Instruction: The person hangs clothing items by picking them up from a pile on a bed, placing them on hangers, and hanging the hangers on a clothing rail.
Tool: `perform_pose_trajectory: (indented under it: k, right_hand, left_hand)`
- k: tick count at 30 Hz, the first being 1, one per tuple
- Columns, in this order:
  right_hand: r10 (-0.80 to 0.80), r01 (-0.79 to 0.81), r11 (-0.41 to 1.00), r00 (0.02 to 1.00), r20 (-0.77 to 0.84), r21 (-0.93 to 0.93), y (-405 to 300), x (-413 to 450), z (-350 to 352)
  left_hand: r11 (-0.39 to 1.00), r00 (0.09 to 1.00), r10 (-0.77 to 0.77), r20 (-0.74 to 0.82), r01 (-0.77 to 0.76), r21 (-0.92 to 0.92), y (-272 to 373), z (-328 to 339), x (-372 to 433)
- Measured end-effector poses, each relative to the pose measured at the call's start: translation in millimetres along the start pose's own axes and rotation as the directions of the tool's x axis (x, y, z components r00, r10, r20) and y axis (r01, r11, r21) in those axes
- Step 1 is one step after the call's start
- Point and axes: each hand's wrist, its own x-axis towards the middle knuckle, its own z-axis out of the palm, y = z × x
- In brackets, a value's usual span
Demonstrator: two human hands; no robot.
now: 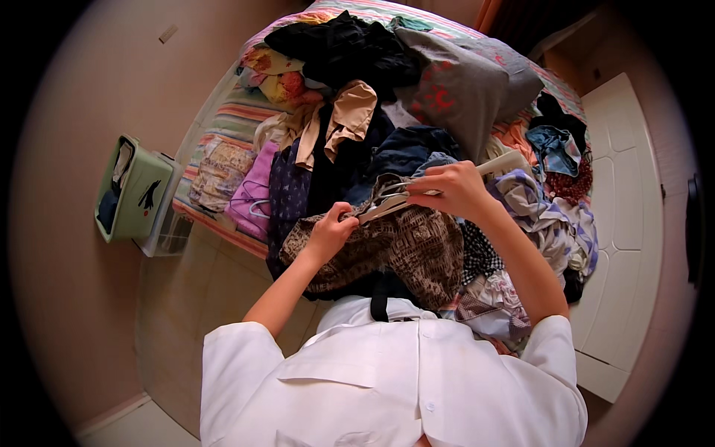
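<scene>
Between my hands lies a brown patterned garment [424,246], draped over the near edge of the bed. My left hand [333,230] pinches the garment's upper edge, close to one end of a pale clothes hanger [385,208]. My right hand [449,187] grips the hanger's other part, where a thin shiny metal piece shows. The fingers hide how the hanger is joined to the cloth. Left of the garment is a dark blue printed cloth [287,184]. Dark blue folded clothing [413,148] lies just beyond my right hand.
Heaped clothes cover the bed [223,120]. Grey cushions [463,84] with red marks lie at the far right. A purple cloth [251,184] carries a wire hanger [258,208]. On the left stands a green bin [145,195]; on the right, a white panelled board [611,223].
</scene>
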Motion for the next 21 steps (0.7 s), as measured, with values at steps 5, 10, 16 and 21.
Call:
perform_pose_trajectory:
  k: [5, 10, 16, 21]
  right_hand:
    - [-0.049, 0.046, 0.995, 0.998, -0.032, -0.092, -17.4, 4.3, 2.9]
    - [-0.018, -0.009, 0.982, 0.989, -0.144, -0.187, -20.8, 0.7, -16.3]
    - [-0.056, 0.047, 0.976, 0.998, -0.038, -0.213, -51.9, 12.6, -38.5]
    - [-0.011, 0.021, 0.987, 0.998, 0.063, -0.16, -68.7, 13.3, -59.2]
  left_hand:
    - [0.994, 0.998, 0.06, 0.009, -0.059, -0.091, 9.3, -3.4, -25.2]
    - [0.992, 0.996, 0.083, 0.012, -0.082, -0.092, 18.6, -6.5, -38.7]
    - [0.977, 0.993, 0.062, 0.098, -0.04, -0.208, 27.4, -9.1, -35.8]
    - [0.985, 0.997, 0.061, 0.04, -0.054, -0.166, 9.5, -2.3, -36.5]
